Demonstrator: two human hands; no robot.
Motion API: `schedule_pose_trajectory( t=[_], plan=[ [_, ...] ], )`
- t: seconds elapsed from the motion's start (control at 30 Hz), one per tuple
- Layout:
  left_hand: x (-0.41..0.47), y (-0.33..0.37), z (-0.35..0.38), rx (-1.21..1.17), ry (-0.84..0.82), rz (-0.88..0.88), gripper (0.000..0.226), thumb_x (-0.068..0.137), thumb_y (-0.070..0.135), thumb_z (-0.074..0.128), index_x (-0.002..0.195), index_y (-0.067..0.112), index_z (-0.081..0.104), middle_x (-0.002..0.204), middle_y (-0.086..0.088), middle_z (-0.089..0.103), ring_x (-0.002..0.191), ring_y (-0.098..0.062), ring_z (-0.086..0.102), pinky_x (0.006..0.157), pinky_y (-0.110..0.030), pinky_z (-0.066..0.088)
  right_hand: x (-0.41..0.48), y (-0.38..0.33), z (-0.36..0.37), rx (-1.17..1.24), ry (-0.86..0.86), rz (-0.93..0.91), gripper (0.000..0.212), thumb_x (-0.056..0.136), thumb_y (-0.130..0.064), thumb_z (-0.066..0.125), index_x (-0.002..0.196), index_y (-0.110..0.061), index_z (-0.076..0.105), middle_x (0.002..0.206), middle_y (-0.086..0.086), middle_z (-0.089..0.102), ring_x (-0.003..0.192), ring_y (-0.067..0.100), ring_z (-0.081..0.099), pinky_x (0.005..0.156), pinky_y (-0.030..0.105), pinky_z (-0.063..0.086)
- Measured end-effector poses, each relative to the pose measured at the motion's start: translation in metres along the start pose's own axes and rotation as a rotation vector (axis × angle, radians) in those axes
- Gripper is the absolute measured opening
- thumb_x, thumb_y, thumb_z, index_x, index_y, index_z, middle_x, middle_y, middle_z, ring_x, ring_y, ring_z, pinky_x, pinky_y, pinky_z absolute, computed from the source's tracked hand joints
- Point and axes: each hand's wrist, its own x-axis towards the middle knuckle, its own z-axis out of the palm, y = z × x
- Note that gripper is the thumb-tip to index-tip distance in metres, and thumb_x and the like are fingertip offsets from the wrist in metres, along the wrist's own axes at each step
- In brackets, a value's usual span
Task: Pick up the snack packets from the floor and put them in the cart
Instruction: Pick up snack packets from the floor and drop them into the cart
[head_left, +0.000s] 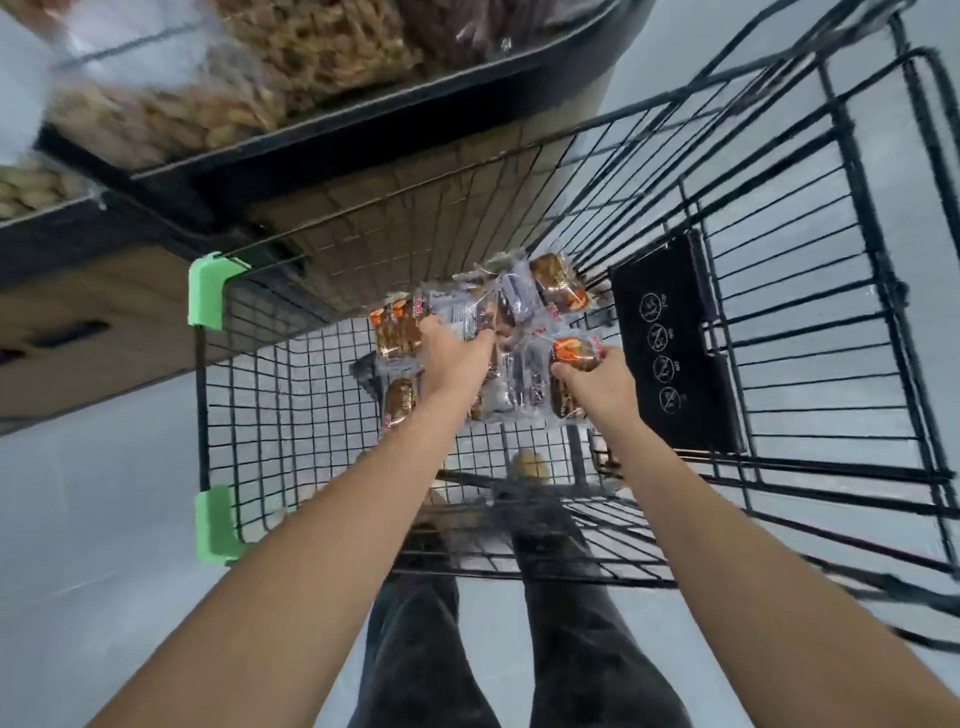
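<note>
Both my arms reach down into a black wire shopping cart (249, 415). On its bottom lies a pile of several clear snack packets (524, 301) with brown cakes and orange labels. My left hand (457, 358) is closed on a packet (460, 312) with a white back label, low over the pile. My right hand (597, 387) grips an orange-labelled packet (576, 353) just above the pile's right side. Other packets lie partly hidden under my hands.
The cart has green corner bumpers (210, 291) and a black child-seat flap (670, 348) on the right. A dark shelf (322, 156) with bagged snacks overhangs the upper left. Grey floor (93, 519) surrounds the cart; my legs (415, 649) stand under it.
</note>
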Motion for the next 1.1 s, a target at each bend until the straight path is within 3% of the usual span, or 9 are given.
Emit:
schedule_pose_trajectory(
  t=[0.13, 0.3, 0.43, 0.53, 0.63, 0.77, 0.87, 1.03, 1.1],
  plan=[
    [0.038, 0.018, 0.032, -0.022, 0.049, -0.060, 0.070, 0.081, 0.023, 0.067, 0.137, 0.019, 0.026, 0.123, -0.008, 0.053, 0.106, -0.024, 0.057, 0.093, -0.040, 0.045, 0.049, 0.009, -0.003, -0.067, -0.072, 0.036, 0.040, 0.084, -0.024, 0.071, 0.113, -0.014, 0.044, 0.087, -0.003, 0.054, 0.070, 0.005, 0.050, 0.057, 0.020, 0.038],
    [0.072, 0.024, 0.060, -0.027, 0.115, -0.110, 0.074, 0.082, 0.024, 0.069, 0.140, 0.015, 0.024, 0.133, -0.008, 0.048, 0.118, -0.026, 0.052, 0.105, -0.043, 0.040, 0.098, 0.019, 0.005, -0.139, -0.106, 0.051, 0.047, 0.084, -0.026, 0.070, 0.119, -0.010, 0.043, 0.092, 0.000, 0.055, 0.077, 0.013, 0.052, 0.071, 0.028, 0.040],
    [0.085, 0.022, 0.066, -0.082, 0.062, -0.109, 0.078, 0.083, 0.020, 0.069, 0.142, 0.016, 0.019, 0.135, -0.008, 0.043, 0.122, -0.024, 0.046, 0.102, -0.032, 0.035, 0.115, 0.022, 0.017, -0.173, -0.138, 0.046, 0.052, 0.083, -0.030, 0.072, 0.121, -0.010, 0.042, 0.098, 0.001, 0.055, 0.090, 0.019, 0.055, 0.077, 0.028, 0.042],
    [0.087, 0.025, 0.062, -0.103, 0.069, -0.098, 0.076, 0.083, 0.019, 0.069, 0.142, 0.013, 0.021, 0.138, -0.010, 0.041, 0.123, -0.026, 0.047, 0.106, -0.035, 0.037, 0.117, 0.022, 0.022, -0.146, -0.173, 0.050, 0.054, 0.083, -0.030, 0.072, 0.123, -0.009, 0.041, 0.100, 0.002, 0.057, 0.091, 0.019, 0.056, 0.077, 0.029, 0.043],
    [0.081, 0.027, 0.056, -0.086, 0.066, -0.072, 0.071, 0.084, 0.017, 0.067, 0.142, 0.011, 0.026, 0.137, -0.008, 0.041, 0.108, -0.018, 0.053, 0.094, -0.026, 0.043, 0.113, 0.020, 0.022, -0.150, -0.181, 0.030, 0.051, 0.084, -0.029, 0.071, 0.121, -0.009, 0.043, 0.109, 0.005, 0.060, 0.099, 0.021, 0.058, 0.082, 0.032, 0.044],
    [0.069, 0.025, 0.046, -0.090, 0.060, -0.026, 0.065, 0.082, 0.013, 0.067, 0.137, 0.016, 0.033, 0.132, -0.010, 0.045, 0.109, -0.031, 0.059, 0.094, -0.042, 0.052, 0.101, 0.015, 0.018, -0.145, -0.204, 0.000, 0.038, 0.086, -0.022, 0.069, 0.115, -0.010, 0.048, 0.106, 0.003, 0.060, 0.098, 0.019, 0.057, 0.083, 0.032, 0.047],
    [0.051, 0.025, 0.034, -0.084, 0.055, 0.021, 0.059, 0.085, 0.013, 0.065, 0.136, 0.012, 0.036, 0.132, -0.004, 0.045, 0.096, -0.020, 0.060, 0.078, -0.028, 0.054, 0.090, 0.009, 0.013, -0.203, -0.181, -0.078, 0.027, 0.087, -0.021, 0.067, 0.107, -0.014, 0.049, 0.103, 0.003, 0.061, 0.098, 0.021, 0.061, 0.087, 0.036, 0.050],
    [0.017, 0.017, 0.010, -0.116, 0.030, 0.073, 0.051, 0.088, 0.010, 0.061, 0.135, 0.010, 0.040, 0.120, 0.007, 0.047, 0.094, -0.003, 0.047, 0.085, -0.017, 0.039, 0.057, -0.011, 0.011, -0.208, -0.233, -0.175, 0.049, 0.090, -0.023, 0.063, 0.133, -0.011, 0.044, 0.107, 0.005, 0.061, 0.078, 0.013, 0.060, 0.071, 0.030, 0.052],
    [0.001, 0.011, -0.004, -0.165, 0.026, 0.064, 0.056, 0.088, 0.013, 0.062, 0.138, 0.011, 0.036, 0.132, 0.002, 0.047, 0.101, -0.004, 0.045, 0.086, -0.019, 0.037, 0.038, -0.022, 0.014, -0.203, -0.272, -0.249, 0.051, 0.091, -0.024, 0.062, 0.137, -0.012, 0.041, 0.115, -0.001, 0.055, 0.082, 0.007, 0.056, 0.075, 0.027, 0.052]
  ],
)
